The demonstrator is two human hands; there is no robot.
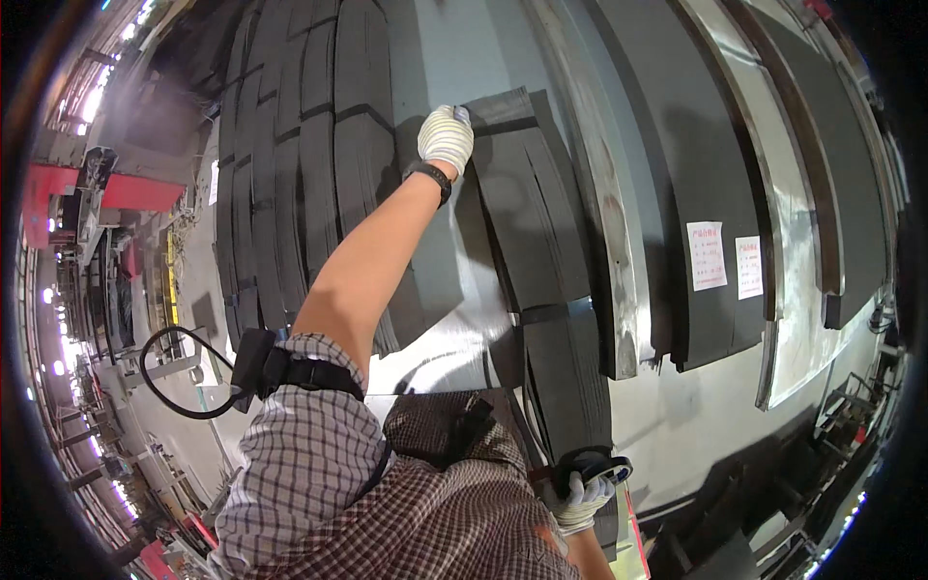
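Observation:
My left hand (447, 137), in a white striped knit glove, is closed beside the far end of a bundle of dark grey strips (532, 213). Its fingertips are partly hidden, and what they hold cannot be made out. Dark bands cross the bundle near its far end and its middle. Close to my body at the lower right, my right hand (585, 501), gloved alike, has its fingers curled at a black rounded object (580, 466) with a pale loop at its side. That object lies against the near end of the strips, its kind unclear.
Several banded stacks of dark strips (309, 164) lie to the left. A long metal bar (607, 222) runs along the right, beyond it dark panels (710, 184) with paper labels (708, 256). A cable (145, 362) loops out from the black cuff on my left arm.

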